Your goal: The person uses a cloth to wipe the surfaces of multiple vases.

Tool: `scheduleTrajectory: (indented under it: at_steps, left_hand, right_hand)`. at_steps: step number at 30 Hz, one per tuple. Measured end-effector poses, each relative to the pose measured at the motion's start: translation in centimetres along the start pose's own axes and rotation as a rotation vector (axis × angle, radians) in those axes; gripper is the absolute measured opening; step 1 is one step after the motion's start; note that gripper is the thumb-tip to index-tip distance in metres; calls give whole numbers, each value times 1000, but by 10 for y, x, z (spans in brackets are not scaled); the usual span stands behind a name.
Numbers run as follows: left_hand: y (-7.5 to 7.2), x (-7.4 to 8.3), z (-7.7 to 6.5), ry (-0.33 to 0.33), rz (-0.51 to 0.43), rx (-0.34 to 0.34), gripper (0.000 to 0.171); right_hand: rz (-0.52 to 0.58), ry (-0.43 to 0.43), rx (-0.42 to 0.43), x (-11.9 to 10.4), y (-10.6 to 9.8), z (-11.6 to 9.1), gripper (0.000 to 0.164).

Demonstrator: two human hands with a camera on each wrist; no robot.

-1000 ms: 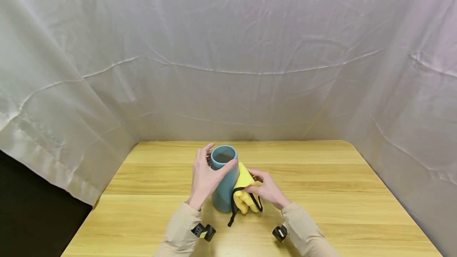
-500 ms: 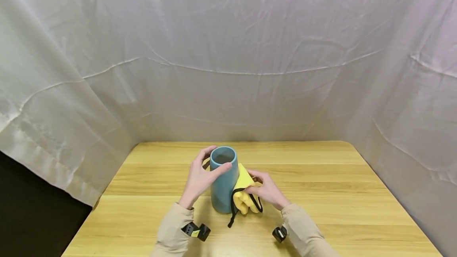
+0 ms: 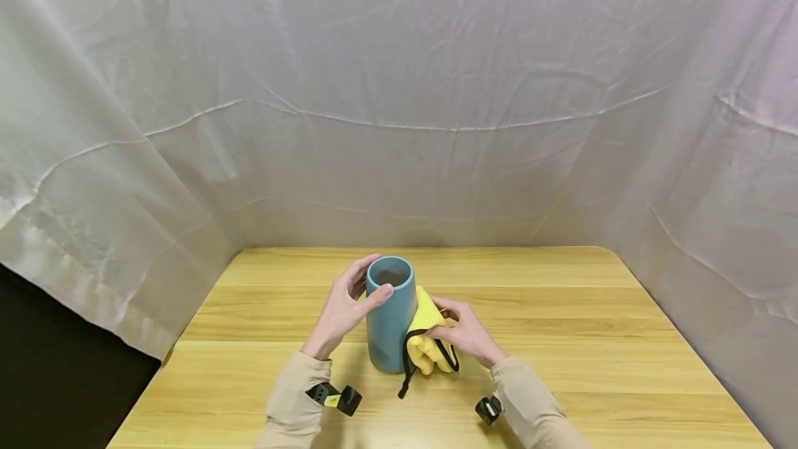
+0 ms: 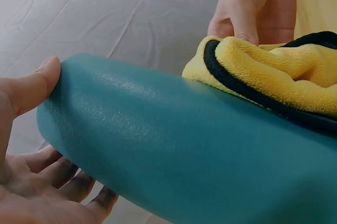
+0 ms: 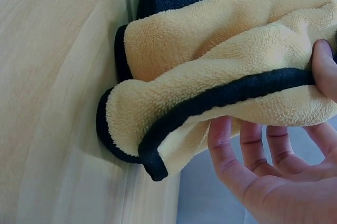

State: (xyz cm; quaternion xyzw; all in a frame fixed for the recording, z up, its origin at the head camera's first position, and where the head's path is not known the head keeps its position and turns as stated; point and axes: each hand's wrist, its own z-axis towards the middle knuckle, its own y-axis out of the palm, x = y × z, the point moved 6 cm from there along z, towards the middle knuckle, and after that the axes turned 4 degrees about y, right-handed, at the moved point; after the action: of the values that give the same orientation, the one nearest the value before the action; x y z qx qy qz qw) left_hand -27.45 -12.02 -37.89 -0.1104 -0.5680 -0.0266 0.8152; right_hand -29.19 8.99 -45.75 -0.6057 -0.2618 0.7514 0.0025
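A tall blue vase [image 3: 390,331] stands upright on the wooden table. My left hand [image 3: 339,314] holds it near the top, thumb across the front just below the rim and fingers round the far left side. Against the vase's right side is a bunched yellow cloth [image 3: 427,317] with black edging. My right hand [image 3: 469,332] pinches this cloth between thumb and fingers. Seen from the right wrist, the cloth [image 5: 221,50] hangs in folds with its lower edge at the table, and part of its dark underside shows. The vase [image 4: 158,129] fills much of the left wrist view.
The wooden table [image 3: 592,352] extends to both sides of the hands. Behind it hangs a pale grey curtain [image 3: 424,172], which also closes in the left and right sides. A dark area [image 3: 62,366] lies beyond the table's left edge.
My left hand has shifted left and toward me, its thumb sliding from the rim's right side to the front. The vase, cloth and right hand have hardly moved.
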Motion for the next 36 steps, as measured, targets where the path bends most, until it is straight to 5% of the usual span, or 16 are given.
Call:
scheduleTrajectory:
  at_steps: [6, 12, 18, 36]
  left_hand:
    - [6, 4, -1, 35, 20, 12, 60]
    - [9, 6, -4, 36, 179, 129, 62]
    - [4, 6, -3, 28, 193, 212, 61]
    - [1, 6, -2, 20, 167, 178, 57]
  right_hand:
    - [3, -3, -1, 1, 0, 0, 62]
    - [-3, -15, 6, 1, -1, -1, 60]
    - [48, 28, 1, 3, 1, -1, 60]
    - [88, 21, -15, 5, 4, 0, 63]
